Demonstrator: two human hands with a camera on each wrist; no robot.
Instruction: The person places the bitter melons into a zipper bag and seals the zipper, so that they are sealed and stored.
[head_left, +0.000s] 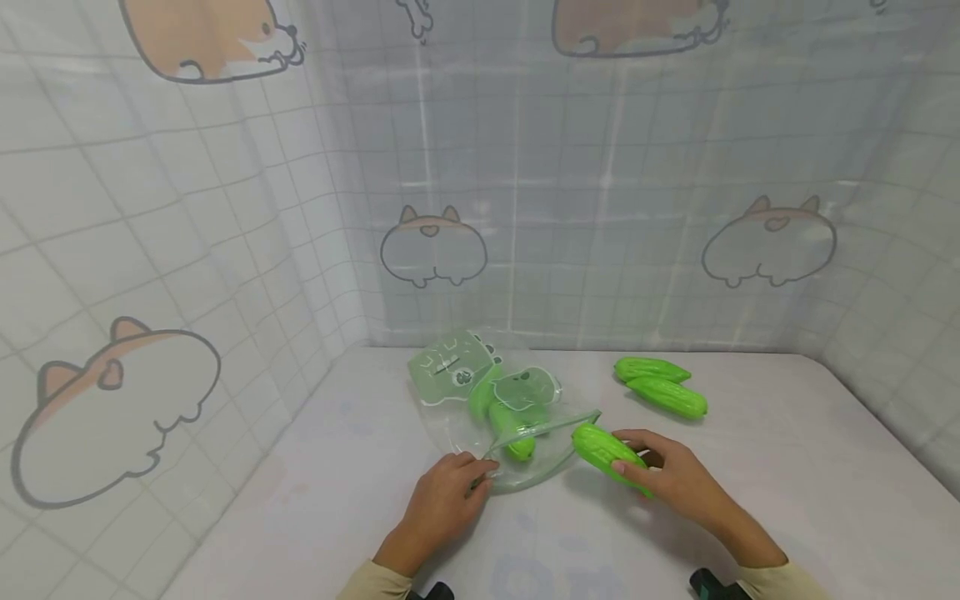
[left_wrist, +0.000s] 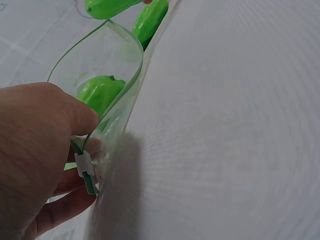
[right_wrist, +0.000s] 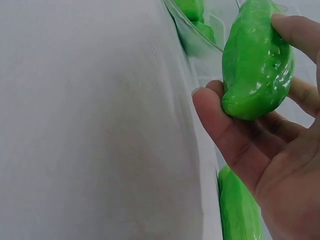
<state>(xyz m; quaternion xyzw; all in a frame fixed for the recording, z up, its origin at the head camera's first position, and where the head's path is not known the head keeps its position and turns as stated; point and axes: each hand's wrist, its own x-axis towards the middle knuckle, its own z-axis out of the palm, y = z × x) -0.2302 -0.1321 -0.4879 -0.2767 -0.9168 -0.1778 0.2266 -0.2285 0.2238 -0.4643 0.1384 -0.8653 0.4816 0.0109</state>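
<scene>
Left hand (head_left: pixel 447 498) pinches bag (head_left: pixel 450 367), bagged gourds (head_left: pixel 519 447) already in; right hand (head_left: pixel 678 477) grips another gourd (head_left: pixel 606 448), two loose gourds (head_left: pixel 667 397) remaining beyond its fingers (right_wrist: pixel 229 139).

Seemingly plastic gridded curtains (head_left: pixel 555 150) hang around a white tabletop (head_left: pixel 780 467).

The person wears a pale beige sleeve on each arm, the left sleeve (head_left: pixel 375 581) and the right sleeve (head_left: pixel 783 581) each ending in a plain, fairly straight edge short of the wrist, with bare forearm beyond. A small black device with a rounded end sits at each cuff, the left device (head_left: pixel 441 592) largely cut off by the lower border, the right device (head_left: pixel 708 585) showing more of its dark casing. Both the left hand (head_left: pixel 447 497) and the right hand (head_left: pixel 675 477) are ungloved, and a short fingernail shows on the right.
</scene>
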